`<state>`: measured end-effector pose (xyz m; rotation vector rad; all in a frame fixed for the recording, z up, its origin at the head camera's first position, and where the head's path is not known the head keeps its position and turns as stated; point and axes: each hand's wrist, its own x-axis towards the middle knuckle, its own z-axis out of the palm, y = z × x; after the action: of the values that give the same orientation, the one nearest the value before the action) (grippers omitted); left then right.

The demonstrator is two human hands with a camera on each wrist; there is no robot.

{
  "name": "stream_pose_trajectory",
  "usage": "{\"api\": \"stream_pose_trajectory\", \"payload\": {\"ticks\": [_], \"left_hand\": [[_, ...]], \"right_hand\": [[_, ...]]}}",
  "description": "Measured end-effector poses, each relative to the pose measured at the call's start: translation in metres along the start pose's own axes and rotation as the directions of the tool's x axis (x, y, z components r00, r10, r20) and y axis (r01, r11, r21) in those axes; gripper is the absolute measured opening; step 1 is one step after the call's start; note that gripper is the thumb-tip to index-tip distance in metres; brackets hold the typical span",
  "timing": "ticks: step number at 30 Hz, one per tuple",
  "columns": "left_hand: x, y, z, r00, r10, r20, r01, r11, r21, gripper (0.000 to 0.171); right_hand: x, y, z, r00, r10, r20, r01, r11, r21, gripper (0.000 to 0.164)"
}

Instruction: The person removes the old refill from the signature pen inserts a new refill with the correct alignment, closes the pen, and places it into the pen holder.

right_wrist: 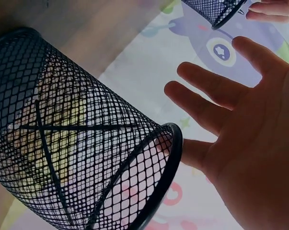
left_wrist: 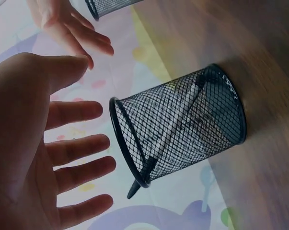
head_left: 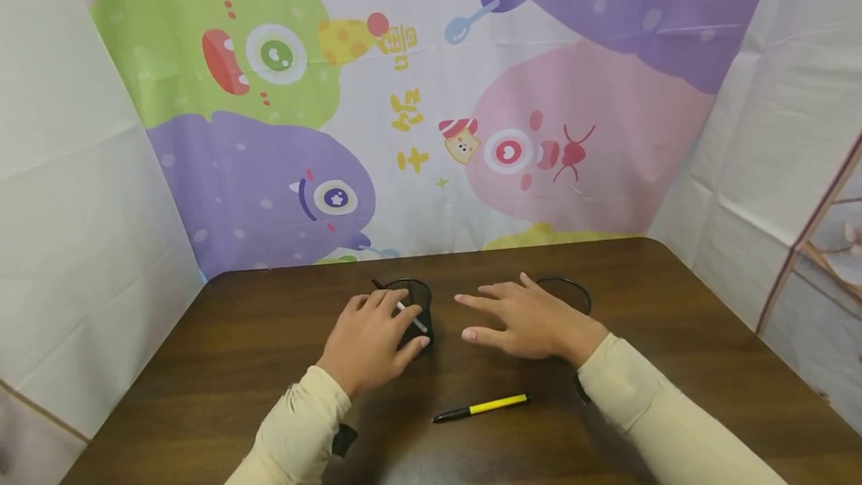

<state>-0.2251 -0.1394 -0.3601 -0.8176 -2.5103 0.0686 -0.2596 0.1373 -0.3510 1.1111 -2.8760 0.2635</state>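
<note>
My left hand (head_left: 370,339) hovers over a black mesh pen holder (left_wrist: 213,112) with its fingers spread, the fingertips near the rim in the left wrist view. Inside leans a pen (left_wrist: 170,129) with a pale barrel and dark ends, one end poking past the rim. My right hand (head_left: 528,320) reaches out with loosely extended fingers beside a second black mesh pen holder (right_wrist: 19,81), largely hidden behind it in the head view. Two thin dark lines cross in that holder's mesh. A yellow and black pen (head_left: 498,404) lies on the table below both hands.
The dark wood table (head_left: 222,380) runs back to a cloth backdrop (head_left: 431,215) printed with cartoon monsters. Pale cloth walls (head_left: 727,193) rise on both sides. Black bands (head_left: 344,440) show at the wrists.
</note>
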Motion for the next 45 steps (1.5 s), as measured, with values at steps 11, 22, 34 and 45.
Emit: {"api": "stream_pose_trajectory", "payload": {"ticks": [11,22,34,45], "left_hand": [[0.008,0.01,0.006,0.979,0.1,-0.179,-0.108,0.993,-0.041,0.024],[0.01,0.014,0.011,0.958,0.148,-0.245,-0.17,0.983,-0.075,0.016],[0.009,0.022,0.02,0.938,0.21,-0.275,-0.249,0.962,-0.116,0.012],[0.006,0.029,0.033,0.939,0.242,-0.244,-0.281,0.95,-0.139,0.01]], "right_hand": [[-0.001,-0.002,0.008,0.999,-0.048,0.013,0.048,0.999,0.025,0.068],[-0.005,-0.009,0.011,0.994,-0.103,-0.019,0.103,0.995,-0.004,0.066],[-0.011,-0.018,0.016,0.993,-0.117,0.004,0.116,0.993,0.032,0.065],[-0.015,-0.02,0.025,0.992,-0.126,0.017,0.125,0.99,0.06,0.066]]}}
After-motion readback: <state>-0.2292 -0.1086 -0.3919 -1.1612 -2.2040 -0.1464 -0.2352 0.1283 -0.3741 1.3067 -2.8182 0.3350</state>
